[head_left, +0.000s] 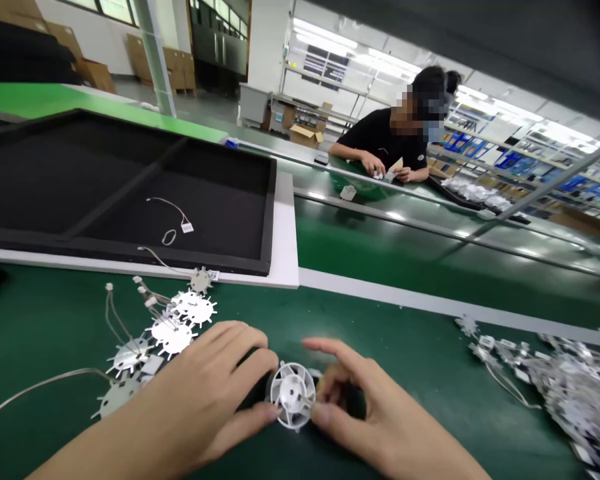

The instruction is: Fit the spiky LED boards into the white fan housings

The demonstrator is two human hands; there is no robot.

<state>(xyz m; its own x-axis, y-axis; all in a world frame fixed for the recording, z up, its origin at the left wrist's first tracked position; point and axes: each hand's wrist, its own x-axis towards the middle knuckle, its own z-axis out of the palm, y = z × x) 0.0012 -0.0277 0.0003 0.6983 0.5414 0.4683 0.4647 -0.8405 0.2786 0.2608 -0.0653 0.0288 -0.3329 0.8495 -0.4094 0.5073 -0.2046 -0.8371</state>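
A white round plastic housing with fan-like spokes [293, 395] stands on the green work surface between my hands. My left hand [230, 387] grips its left side, thumb at the lower rim and index finger at the upper rim. On the other side, my right hand [355, 403] has its thumb against the right rim; its index finger stretches outward, and the other fingers curl behind. What those curled fingers touch is partly hidden. Beside my left hand lie several flat, silvery toothed discs [175, 337] with thin wires and small white connectors.
A black-lined tray [230, 200] holding a wired label and a small ring stands at back left. At right lies a heap of wired discs [575, 380]. Across the green belt [405, 247], a person [390, 133] handles small parts; a white block [348, 193] sits nearby.
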